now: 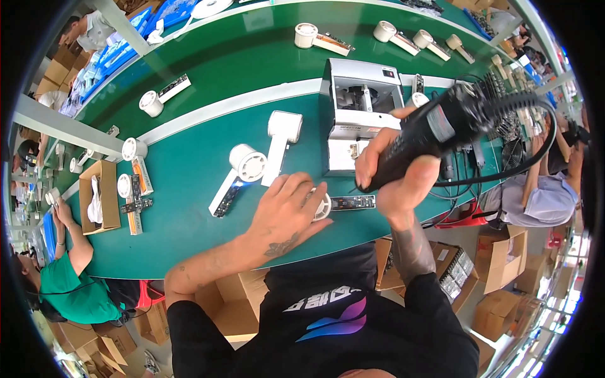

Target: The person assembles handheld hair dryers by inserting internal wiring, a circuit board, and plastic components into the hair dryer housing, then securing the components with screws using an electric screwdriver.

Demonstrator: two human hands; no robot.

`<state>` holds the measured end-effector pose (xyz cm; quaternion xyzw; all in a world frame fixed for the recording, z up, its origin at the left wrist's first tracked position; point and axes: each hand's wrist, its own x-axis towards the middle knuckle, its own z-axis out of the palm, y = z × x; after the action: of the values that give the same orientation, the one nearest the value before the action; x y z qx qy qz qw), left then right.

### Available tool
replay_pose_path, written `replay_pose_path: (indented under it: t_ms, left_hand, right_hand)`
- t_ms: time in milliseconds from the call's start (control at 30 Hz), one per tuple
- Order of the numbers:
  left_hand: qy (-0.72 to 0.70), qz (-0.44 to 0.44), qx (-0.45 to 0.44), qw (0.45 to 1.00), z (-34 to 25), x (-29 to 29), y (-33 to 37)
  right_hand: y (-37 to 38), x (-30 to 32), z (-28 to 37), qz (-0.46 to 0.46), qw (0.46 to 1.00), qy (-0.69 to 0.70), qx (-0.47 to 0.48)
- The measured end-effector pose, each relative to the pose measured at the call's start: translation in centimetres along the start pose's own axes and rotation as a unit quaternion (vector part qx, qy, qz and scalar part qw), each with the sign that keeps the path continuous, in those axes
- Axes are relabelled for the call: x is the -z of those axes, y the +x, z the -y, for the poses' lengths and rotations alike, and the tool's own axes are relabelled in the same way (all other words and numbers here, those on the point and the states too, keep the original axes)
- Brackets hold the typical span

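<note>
On the green workbench (183, 242), my left hand (287, 208) presses down on a white handheld fan (324, 206), its fingers curved over the round head. The fan's handle lies uncovered, showing a dark circuit board (353, 202) that points right. My right hand (403, 183) is wrapped round a black electric screwdriver (419, 138), tilted with its tip low near the circuit board; whether the tip touches is not clear. Just left lie two more white fans: one with its dark board exposed (249, 162), another with a plain white handle (276, 156).
A silver screw-feeder-like machine (365, 123) stands behind my right hand. The screwdriver's cable (542, 148) loops right, over more cables. Several fans line the far green belt (239, 57). At left are an open cardboard box (101, 195), more fans (134, 151) and a co-worker in green (79, 283).
</note>
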<state>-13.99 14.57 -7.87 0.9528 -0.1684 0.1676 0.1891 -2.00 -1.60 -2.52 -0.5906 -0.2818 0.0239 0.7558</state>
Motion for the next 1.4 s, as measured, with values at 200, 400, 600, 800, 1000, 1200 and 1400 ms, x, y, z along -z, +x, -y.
replay_pose_path:
  t_ms: [200,400,600,800,1000,1200,1400]
  left_hand:
    - [-0.009,-0.002,0.001,1.000,0.2,0.0,-0.2]
    - [-0.003,-0.003,-0.007,1.000,-0.2,-0.2,-0.2]
    - [-0.005,-0.009,-0.007,1.000,-0.3,-0.6,-0.4]
    - [-0.006,-0.005,-0.017,1.000,0.5,-0.6,-0.1]
    - [0.007,-0.019,-0.015,1.000,0.6,0.9,-0.5]
    - [0.036,0.001,-0.033,0.999,-0.4,-3.2,-1.0]
    - [0.075,0.012,0.031,0.997,-1.9,6.0,-2.1]
  right_hand:
    - [-1.7,-2.3,-0.4,0.030,0.997,0.064,-0.031]
    - [-2.3,-2.0,-0.9,0.038,0.997,0.059,-0.033]
    - [-3.5,-1.5,-0.7,0.030,0.996,0.075,-0.044]
    - [-3.2,-1.7,-1.9,0.049,0.998,0.035,-0.028]
    - [-4.1,-1.2,-3.0,0.162,0.981,0.110,-0.013]
    - [-7.6,-0.5,-3.3,0.034,0.996,0.077,0.033]
    - [-6.0,3.0,2.7,0.004,0.942,0.309,0.133]
